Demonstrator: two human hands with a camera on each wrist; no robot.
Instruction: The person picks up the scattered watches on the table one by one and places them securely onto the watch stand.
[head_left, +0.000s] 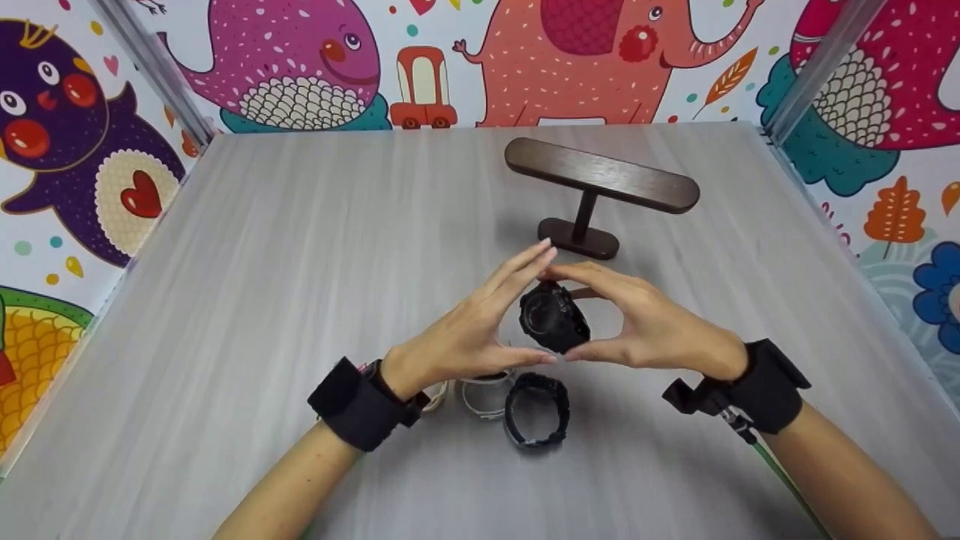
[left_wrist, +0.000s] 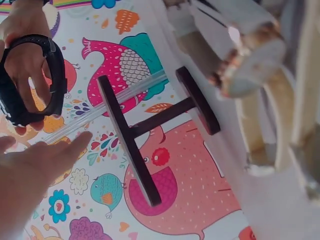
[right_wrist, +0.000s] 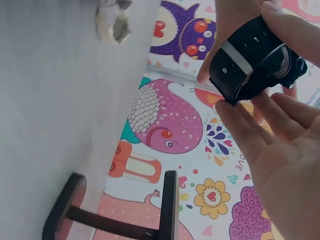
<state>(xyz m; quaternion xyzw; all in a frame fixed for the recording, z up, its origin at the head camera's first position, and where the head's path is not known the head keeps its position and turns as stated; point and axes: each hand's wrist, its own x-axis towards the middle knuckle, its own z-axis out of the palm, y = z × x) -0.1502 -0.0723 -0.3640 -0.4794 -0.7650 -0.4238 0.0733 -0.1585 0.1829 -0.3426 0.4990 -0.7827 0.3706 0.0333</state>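
Observation:
A black watch (head_left: pixel 553 319) is held above the table's middle, between my two hands. My right hand (head_left: pixel 651 330) pinches it, index finger over the top and thumb under its case. In the left wrist view that hand's fingers curl round the black strap (left_wrist: pixel 50 75). My left hand (head_left: pixel 474 330) stands beside the watch with straight fingers, the tips meeting the right fingertips above it. From the left wrist view the left hand (left_wrist: pixel 37 162) looks apart from the strap. The right wrist view shows the watch (right_wrist: pixel 250 57) close up.
A dark wooden T-shaped stand (head_left: pixel 600 180) rises just behind the hands. On the grey table (head_left: pixel 262 262) below my hands lie a second black watch (head_left: pixel 536 411), a pale watch (head_left: pixel 486 394) and a beige one (head_left: pixel 439 394). Cartoon-patterned walls close three sides.

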